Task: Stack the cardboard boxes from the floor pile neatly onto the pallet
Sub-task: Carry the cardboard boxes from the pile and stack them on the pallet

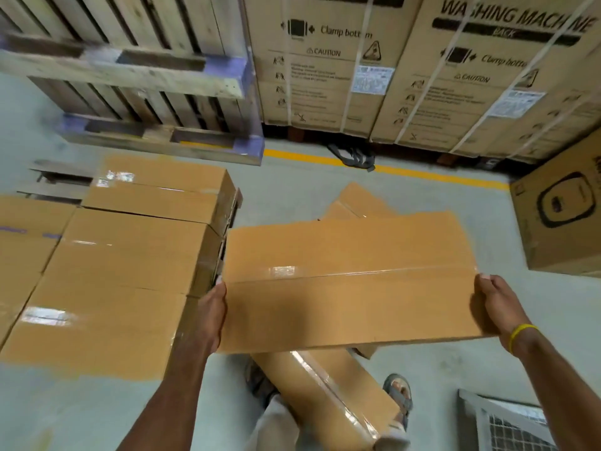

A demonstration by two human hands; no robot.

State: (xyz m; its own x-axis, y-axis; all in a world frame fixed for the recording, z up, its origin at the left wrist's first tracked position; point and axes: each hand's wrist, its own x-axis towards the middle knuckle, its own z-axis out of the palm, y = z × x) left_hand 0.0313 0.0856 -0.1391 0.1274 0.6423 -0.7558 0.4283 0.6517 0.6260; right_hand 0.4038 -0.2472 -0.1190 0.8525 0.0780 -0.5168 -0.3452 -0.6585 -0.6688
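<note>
Task in mid-course, head view. One carried box (351,281) is held clear of the floor, just right of the stack, with its taped seam uppermost. It is clamped at its short ends by the left hand (213,307) and the right hand (494,304). A thumb is laid over each top edge, and the remaining fingers are hidden beneath. A top layer of stacked boxes (130,252) has already been laid side by side on what is judged to be the pallet (58,180), of which only a slatted corner is exposed at the far left. At least four box tops can be counted there; blur at the left margin prevents a firmer figure, and any lower layers are hidden. Two floor boxes (325,395) remain to be moved: one lies aslant below the carried box, beside a sandalled foot (400,395), and one is partly hidden beyond it. Placement of the carried box is therefore not yet made. In the background, two washing-machine cartons (325,60) and spare wooden pallets (130,76) are seen behind a yellow floor line (422,170).
</note>
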